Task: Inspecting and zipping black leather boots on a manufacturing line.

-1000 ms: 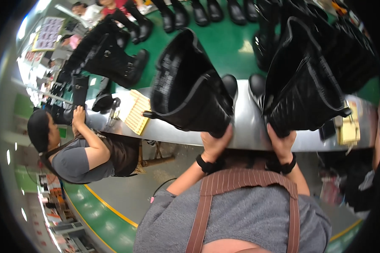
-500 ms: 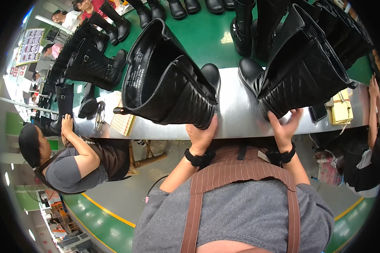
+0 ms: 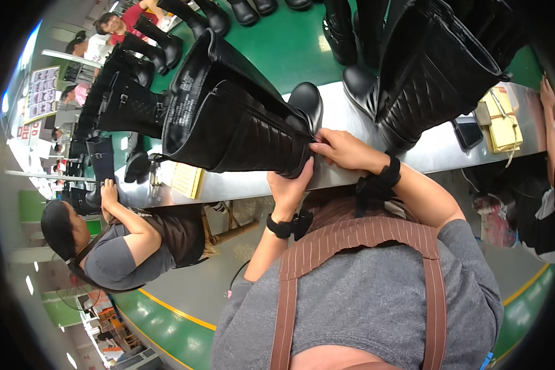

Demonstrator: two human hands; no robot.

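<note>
Left hand (image 3: 291, 185) and right hand (image 3: 345, 150) both grip the boot (image 3: 240, 123) at the surface (image 3: 438, 151) edge, another boot (image 3: 438, 68) close on the right.

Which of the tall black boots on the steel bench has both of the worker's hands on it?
The quilted boot tipped over toward the left: left hand and right hand grip its lower end. The other quilted boot, to the right, is untouched.
</note>
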